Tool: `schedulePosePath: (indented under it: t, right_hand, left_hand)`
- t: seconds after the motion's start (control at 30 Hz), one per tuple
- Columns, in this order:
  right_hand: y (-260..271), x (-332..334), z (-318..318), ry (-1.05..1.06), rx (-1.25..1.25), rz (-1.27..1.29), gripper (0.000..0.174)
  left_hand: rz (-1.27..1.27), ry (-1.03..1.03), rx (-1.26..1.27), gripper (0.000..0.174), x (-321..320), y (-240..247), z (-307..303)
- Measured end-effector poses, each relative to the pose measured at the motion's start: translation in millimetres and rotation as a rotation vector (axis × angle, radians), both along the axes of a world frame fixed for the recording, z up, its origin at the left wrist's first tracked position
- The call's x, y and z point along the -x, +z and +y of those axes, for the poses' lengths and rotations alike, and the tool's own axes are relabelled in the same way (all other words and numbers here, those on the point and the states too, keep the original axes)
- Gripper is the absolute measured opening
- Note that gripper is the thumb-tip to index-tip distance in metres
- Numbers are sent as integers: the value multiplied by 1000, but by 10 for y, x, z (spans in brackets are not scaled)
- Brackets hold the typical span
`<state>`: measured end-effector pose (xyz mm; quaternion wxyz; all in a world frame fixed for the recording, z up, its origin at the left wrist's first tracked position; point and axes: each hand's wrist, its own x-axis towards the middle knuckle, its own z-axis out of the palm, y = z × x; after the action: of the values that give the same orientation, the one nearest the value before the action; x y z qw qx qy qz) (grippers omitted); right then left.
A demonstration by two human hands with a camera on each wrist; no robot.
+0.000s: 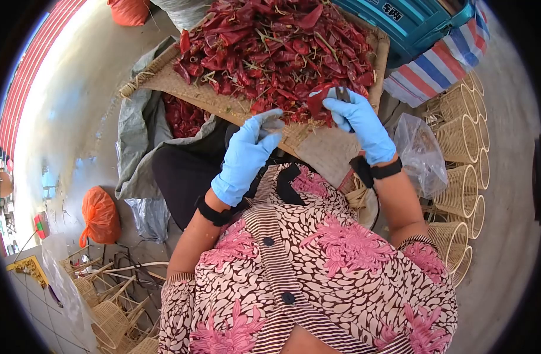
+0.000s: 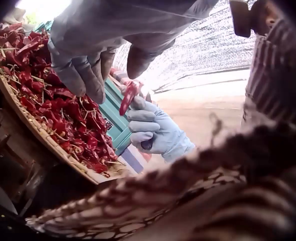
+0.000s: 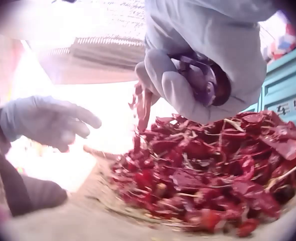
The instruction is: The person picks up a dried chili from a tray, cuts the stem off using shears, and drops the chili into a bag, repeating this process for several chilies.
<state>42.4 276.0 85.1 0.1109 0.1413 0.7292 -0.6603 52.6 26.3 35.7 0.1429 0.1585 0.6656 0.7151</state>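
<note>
Both hands wear light blue gloves. My right hand point(image 1: 356, 118) is over the right front of a heap of dried red chili peppers point(image 1: 270, 53). It pinches a dried chili pepper point(image 2: 131, 96) at the fingertips. Purple-handled scissors point(image 3: 200, 80) lie in the same palm, the curled fingers round them; their blades are largely hidden. My left hand point(image 1: 244, 156) hovers at the heap's front edge, its darkened fingers loosely bent and apart, holding nothing. A woven tray point(image 1: 223, 105) bears the heap across the front of the body.
A grey sack point(image 1: 135, 135) with more chilies stands below the tray's left side. At the back right is a teal crate point(image 1: 400, 29). Wicker baskets point(image 1: 459, 138) line the right side, by a clear plastic bag point(image 1: 421, 153). An orange bag point(image 1: 102, 215) sits on the floor at left.
</note>
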Motion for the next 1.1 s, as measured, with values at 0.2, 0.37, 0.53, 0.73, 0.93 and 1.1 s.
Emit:
schedulePosePath:
  t: [0.2,0.37,0.53,0.73,0.93,1.1]
  right_hand:
    - [-9,-245,-411,16,600,1,5]
    - [-47,-398,-539,107,413,-57,15]
    - [-429,-458,14,185,-686,349,30]
    - [-112,-216,281,291,-1282,-23,29]
    - [-463,54,354,442,-1318,125,32]
    - [-478,215,460,613,-1358,59,38]
  left_hand:
    - [21,-73,27,41,4,98,181]
    - [222,91,240,22,-28,-133,65]
    - [230,451,726,20,355,-552,-733]
    - [-32,647,498,49,825,-1002,-1587]
    - [174,505,516,51,589,-940,-1169]
    - [504,358,487,46,277,-710,-524]
